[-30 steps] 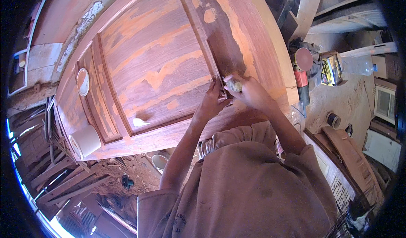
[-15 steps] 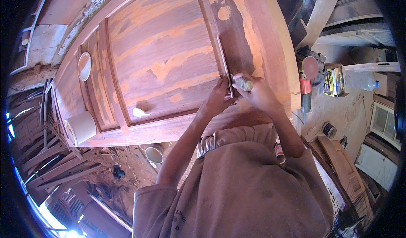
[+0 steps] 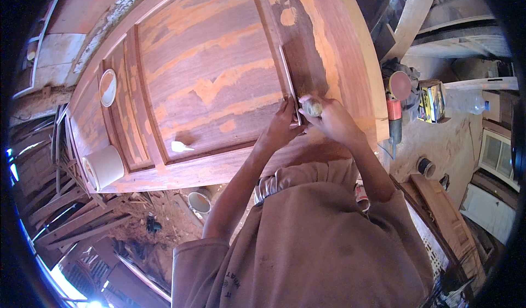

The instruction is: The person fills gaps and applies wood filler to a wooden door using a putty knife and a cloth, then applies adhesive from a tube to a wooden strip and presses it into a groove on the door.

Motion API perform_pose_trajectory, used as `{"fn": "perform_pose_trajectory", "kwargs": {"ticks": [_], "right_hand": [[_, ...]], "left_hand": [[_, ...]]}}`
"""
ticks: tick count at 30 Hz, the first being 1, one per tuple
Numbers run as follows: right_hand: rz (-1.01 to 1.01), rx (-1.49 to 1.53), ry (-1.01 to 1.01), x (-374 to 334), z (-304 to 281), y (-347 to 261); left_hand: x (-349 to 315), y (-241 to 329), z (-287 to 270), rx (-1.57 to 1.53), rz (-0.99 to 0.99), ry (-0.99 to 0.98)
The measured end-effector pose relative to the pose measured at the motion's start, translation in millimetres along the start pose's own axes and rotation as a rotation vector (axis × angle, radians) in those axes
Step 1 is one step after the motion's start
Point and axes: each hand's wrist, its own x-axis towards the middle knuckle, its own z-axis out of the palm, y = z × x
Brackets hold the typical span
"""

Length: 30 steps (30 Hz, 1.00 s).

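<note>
A large reddish-brown wooden panelled door [image 3: 213, 50], patched with orange filler, lies in front of me. Along its inner moulding edge runs a thin wooden strip [image 3: 287, 72]. My left hand [image 3: 278, 128] has its fingers closed on the near end of this strip. Just right of it, my right hand [image 3: 337, 123] is wrapped around a tool with a rounded, yellowish handle [image 3: 313, 108]. The handle's butt points up at me, and the tool's working end is hidden beneath the hand. Both hands are close together over the door's near right part.
On the door are a small white bottle [image 3: 181, 146], a round lid [image 3: 108, 88] and a white bucket [image 3: 104, 168] at the left edge. Off its right side sit a red-and-black sander [image 3: 394, 111] and a yellow-black box [image 3: 432, 102]. Scrap timber [image 3: 82, 220] is piled lower left.
The tool's handle has shifted slightly left, toward the strip. My left hand keeps its grip on the strip. The whole view has moved very little.
</note>
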Motion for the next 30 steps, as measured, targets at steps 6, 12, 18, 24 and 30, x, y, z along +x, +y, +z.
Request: {"fn": "perform_pose_trajectory", "kwargs": {"ticks": [6,12,18,24,30], "right_hand": [[0.076,-0.05,-0.055,1,-9,-13],[0.007,-0.004,-0.026,-1,-3,-6],[-0.009,-0.033,-0.052,2,2,0],[0.063,-0.103,-0.093,6,-1,-8],[0.015,-0.118,-0.089,6,-2,-7]], "left_hand": [[1,4,-3,-0.052,-0.073,-0.046],[1,7,-2,-0.157,-0.105,-0.041],[3,8,-3,-0.27,-0.177,-0.077],[1,0,-1,-0.126,-0.088,-0.067],[1,7,-4,-0.145,-0.103,-0.038]]}}
